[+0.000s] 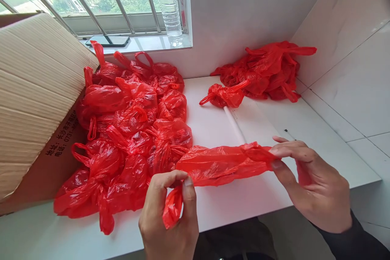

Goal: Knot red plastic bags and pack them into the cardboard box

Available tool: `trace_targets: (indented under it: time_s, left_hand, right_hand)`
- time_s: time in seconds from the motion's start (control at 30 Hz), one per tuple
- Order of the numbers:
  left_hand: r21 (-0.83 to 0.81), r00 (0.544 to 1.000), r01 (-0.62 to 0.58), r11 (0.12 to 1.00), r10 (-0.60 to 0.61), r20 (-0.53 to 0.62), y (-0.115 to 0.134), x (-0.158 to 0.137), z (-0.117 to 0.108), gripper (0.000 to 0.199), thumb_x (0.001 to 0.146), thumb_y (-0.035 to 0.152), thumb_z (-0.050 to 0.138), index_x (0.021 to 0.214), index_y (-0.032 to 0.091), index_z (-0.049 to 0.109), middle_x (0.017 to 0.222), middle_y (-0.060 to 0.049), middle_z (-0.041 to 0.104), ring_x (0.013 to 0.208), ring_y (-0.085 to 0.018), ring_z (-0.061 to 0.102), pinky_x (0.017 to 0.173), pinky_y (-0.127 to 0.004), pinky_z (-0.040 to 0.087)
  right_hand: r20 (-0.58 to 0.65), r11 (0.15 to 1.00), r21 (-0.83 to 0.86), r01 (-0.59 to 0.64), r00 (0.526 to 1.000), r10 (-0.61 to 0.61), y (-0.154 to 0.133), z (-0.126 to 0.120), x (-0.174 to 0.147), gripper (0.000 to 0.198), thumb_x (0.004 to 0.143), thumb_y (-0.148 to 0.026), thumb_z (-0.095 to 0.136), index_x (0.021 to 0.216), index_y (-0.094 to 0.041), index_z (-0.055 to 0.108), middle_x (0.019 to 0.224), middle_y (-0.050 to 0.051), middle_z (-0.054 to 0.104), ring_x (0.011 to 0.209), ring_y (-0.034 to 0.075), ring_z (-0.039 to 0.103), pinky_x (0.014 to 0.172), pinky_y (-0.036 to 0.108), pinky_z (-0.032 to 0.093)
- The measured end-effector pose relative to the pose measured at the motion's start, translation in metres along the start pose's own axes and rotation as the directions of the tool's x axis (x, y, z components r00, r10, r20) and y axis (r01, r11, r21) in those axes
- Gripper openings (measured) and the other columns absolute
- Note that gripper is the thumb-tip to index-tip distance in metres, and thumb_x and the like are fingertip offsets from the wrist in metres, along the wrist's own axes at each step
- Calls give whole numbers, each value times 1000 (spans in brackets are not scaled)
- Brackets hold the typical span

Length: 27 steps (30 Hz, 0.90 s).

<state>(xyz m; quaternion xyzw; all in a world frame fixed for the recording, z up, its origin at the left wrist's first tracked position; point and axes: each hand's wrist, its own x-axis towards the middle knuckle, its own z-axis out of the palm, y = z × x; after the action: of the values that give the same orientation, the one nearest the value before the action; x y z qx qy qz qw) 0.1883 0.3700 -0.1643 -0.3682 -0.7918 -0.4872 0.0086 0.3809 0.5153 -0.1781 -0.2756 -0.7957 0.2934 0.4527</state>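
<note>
A thin, translucent red plastic bag [225, 164] is stretched lengthwise between two hands above the front of a white counter [243, 207]. Creased and glossy, it is drawn into a long, flattened strip that rises slightly toward the right. The left hand [166, 237] pinches one end, a crumpled length of red plastic dangling below the grip; the right hand [318, 185] pinches the other between thumb and fingertips.

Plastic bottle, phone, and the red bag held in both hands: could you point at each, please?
Plastic bottle [171, 13], head view: clear ribbed body.
Phone [110, 41], head view: flat upper face.
Held red bag [222, 165], head view: middle of its length.
</note>
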Motion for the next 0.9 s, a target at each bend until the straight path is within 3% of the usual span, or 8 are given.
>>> trace_targets:
  time_s: [0.1, 0.27, 0.37, 0.5, 0.63, 0.73, 0.8, 0.9]
  left_hand:
    - [-7, 996, 7, 1000, -7, 91, -3, -2, 3, 13, 90, 19, 61, 102, 24, 59, 93, 1, 61, 82, -15, 62, 80, -27, 49]
    - [215, 969, -181, 960, 137, 205, -26, -3, 16, 36, 87, 16, 61, 121, 25, 56, 100, -2, 66, 90, -22, 63, 81, -36, 48]
    - [322, 955, -219, 921, 135, 264, -37, -2, 20, 26, 87, 19, 63, 112, 25, 61, 93, -3, 69, 84, -26, 62, 76, -39, 48]
    - [338, 967, -113, 934, 25, 254, -35, 2, 19, 7, 89, 26, 62, 96, 26, 65, 79, 0, 67, 73, -24, 61, 66, -36, 47]
    - [58, 970, 105, 993, -115, 212, -19, 5, 16, 11, 95, 37, 58, 100, 27, 60, 84, 2, 66, 71, -17, 65, 62, -28, 50]
    - [-61, 967, 193, 979, -179, 183, -10, 3, 13, 20, 96, 38, 58, 113, 28, 58, 87, 1, 63, 71, -15, 64, 61, -25, 52]
    - [-52, 971, 147, 988, -134, 196, -9, 0, 12, 26, 94, 33, 60, 120, 28, 56, 97, -1, 64, 78, -16, 64, 70, -28, 54]
    - [2, 959, -13, 1000, 12, 283, -16, -3, 15, 40, 91, 20, 58, 130, 30, 52, 118, -5, 63, 103, -22, 63, 88, -36, 53]
  right_hand:
    - [4, 996, 94, 12, 1000, -13, -1, 0, -2, 34, 85, -2, 61, 110, -25, 63, 96, 1, 66, 97, 22, 64, 105, 56, 49]
    - [39, 983, 182, 7, 999, -14, 2, -1, -5, 34, 83, 2, 59, 105, -24, 60, 98, 3, 66, 99, 23, 62, 105, 58, 49]
    - [66, 979, 204, -17, 998, 4, 6, -4, -9, 34, 83, 2, 60, 104, -25, 59, 100, 4, 66, 101, 24, 61, 105, 56, 48]
    - [139, 985, 131, -112, 986, 94, 8, -7, -15, 35, 86, -4, 60, 110, -28, 57, 106, 4, 64, 108, 25, 60, 98, 48, 52]
    - [289, 963, -131, -237, 920, 266, 8, -4, -18, 45, 88, -28, 66, 129, -33, 49, 114, 3, 60, 100, 22, 63, 84, 38, 57]
    - [375, 925, -259, -278, 854, 361, 11, 3, -19, 47, 92, -44, 62, 135, -35, 46, 120, 4, 59, 105, 23, 64, 86, 38, 59]
    - [438, 903, -327, -280, 802, 407, 17, 8, -22, 46, 95, -48, 57, 138, -34, 46, 130, 6, 56, 111, 24, 63, 90, 40, 59]
    - [488, 856, -458, -241, 737, 468, 32, 18, -29, 54, 95, -45, 55, 145, -31, 42, 138, 11, 49, 111, 28, 64, 89, 46, 59]
